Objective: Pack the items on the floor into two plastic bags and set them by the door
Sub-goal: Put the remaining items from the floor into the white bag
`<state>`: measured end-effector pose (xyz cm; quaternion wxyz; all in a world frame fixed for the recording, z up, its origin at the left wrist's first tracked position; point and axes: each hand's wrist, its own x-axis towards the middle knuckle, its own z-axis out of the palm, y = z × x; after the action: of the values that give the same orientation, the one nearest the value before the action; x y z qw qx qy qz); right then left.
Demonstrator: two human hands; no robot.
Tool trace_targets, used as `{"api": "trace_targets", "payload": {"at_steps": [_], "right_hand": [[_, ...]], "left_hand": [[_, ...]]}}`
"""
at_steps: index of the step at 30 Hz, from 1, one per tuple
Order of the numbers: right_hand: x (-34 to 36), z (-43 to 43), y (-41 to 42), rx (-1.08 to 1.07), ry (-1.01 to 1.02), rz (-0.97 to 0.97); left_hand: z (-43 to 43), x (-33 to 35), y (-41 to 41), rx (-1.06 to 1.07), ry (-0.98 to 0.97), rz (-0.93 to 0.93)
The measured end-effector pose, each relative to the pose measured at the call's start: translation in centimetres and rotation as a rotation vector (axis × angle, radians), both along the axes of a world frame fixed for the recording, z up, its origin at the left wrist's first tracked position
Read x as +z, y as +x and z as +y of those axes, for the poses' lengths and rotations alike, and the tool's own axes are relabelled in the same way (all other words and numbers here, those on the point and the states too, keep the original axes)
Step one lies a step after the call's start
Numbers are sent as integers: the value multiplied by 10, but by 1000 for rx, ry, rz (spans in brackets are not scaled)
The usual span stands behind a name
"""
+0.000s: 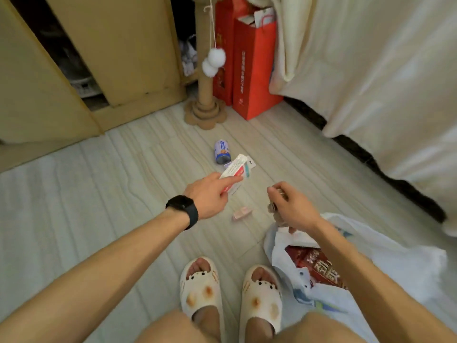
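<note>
The left grip [207,194] is pinching a white-and-red carton [238,172] between thumb and forefinger, its long axis pointing away and rightward. The open plastic bag [277,246] is lying to its right, nearer the feet. The right grip [294,206] is curling round a small brownish thing [272,207] just over the bag's mouth — the nearer hand, but occupied — so the carton is probably needing a sweep right and back.
</note>
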<state>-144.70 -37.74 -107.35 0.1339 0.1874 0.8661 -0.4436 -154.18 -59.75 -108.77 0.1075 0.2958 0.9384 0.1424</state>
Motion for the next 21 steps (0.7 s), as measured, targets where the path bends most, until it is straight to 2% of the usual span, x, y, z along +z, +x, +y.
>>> {"api": "trace_targets", "payload": {"at_steps": [2, 5, 9, 11, 14, 16, 18, 21], "right_hand": [[27, 19, 38, -113, -58, 84], [40, 55, 92, -291, -15, 132], [13, 94, 143, -442, 67, -89], [-5, 100, 159, -548, -68, -161], [-17, 98, 171, -675, -233, -140], [-15, 98, 178, -793, -345, -53], [-5, 98, 182, -900, -542, 86], [9, 102, 186, -876, -677, 203]], "left_hand": [[30, 41, 8, -130, 33, 46], [73, 88, 24, -330, 35, 104], [124, 110, 51, -453, -1, 129], [146, 104, 70, -488, -15, 73], [167, 83, 100, -553, -44, 19], [178, 69, 118, -594, -42, -36], [186, 60, 131, -620, 0, -133], [199, 54, 143, -556, 160, -333]]}}
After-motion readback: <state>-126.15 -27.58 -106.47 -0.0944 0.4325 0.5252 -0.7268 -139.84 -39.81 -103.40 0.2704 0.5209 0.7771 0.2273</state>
